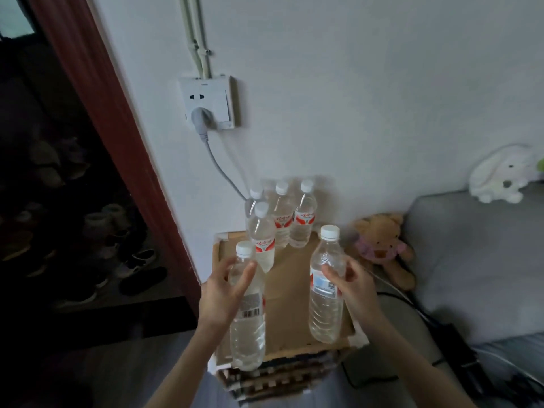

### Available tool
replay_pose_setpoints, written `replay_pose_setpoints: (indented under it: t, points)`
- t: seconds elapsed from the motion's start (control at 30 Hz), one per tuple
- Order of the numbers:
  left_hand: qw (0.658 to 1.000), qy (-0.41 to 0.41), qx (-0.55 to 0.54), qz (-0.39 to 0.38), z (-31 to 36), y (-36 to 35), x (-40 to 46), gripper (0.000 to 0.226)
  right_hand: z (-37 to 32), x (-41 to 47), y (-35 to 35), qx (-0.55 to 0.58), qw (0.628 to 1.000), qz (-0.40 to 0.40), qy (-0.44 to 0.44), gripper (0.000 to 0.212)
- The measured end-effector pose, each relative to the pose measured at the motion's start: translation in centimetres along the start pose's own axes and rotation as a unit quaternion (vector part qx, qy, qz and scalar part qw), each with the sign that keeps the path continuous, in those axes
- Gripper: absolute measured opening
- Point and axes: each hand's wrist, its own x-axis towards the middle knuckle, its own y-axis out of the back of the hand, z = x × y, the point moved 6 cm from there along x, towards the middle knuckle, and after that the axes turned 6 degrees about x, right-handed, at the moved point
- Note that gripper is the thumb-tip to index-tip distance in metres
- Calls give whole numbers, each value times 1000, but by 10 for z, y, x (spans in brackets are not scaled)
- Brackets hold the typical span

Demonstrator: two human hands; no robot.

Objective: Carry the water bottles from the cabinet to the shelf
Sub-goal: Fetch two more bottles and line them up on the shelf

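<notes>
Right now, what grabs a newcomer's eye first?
The two hands up front: the left hand grips one water bottle and the right hand grips another, over a small wooden stand. Behind them, four more bottles cluster by the wall, under a white socket.

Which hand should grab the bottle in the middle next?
Neither is free: the left hand grips one bottle, the right hand another. The left is nearer the middle bottle.

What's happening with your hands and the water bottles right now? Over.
Left hand grips the near-left bottle. Right hand grips the near-right bottle. Four more bottles stand at the back of the wooden stand. Nothing in the way.
</notes>
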Motion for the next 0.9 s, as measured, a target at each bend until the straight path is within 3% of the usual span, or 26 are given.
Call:
replay_pose_setpoints:
  t: [0.27,0.43,0.5,0.7,0.9]
  points:
    - [999,9,44,-3,7,-37,39,66,8,64,3,-24,1000,-13,-11,26]
    - [1000,-2,15,12,35,-64,47,54,4,98,6,-58,996,-71,-3,76]
    - [1000,-3,15,13,42,-76,52,56,1,114,6,-63,994,-88,1,82]
    - [998,-8,53,10,64,-101,72,58,-4,138,-2,-14,991,-133,14,64]
    - [989,-34,131,-54,87,-125,78,48,7,147,-4,33,990,-139,-19,66]
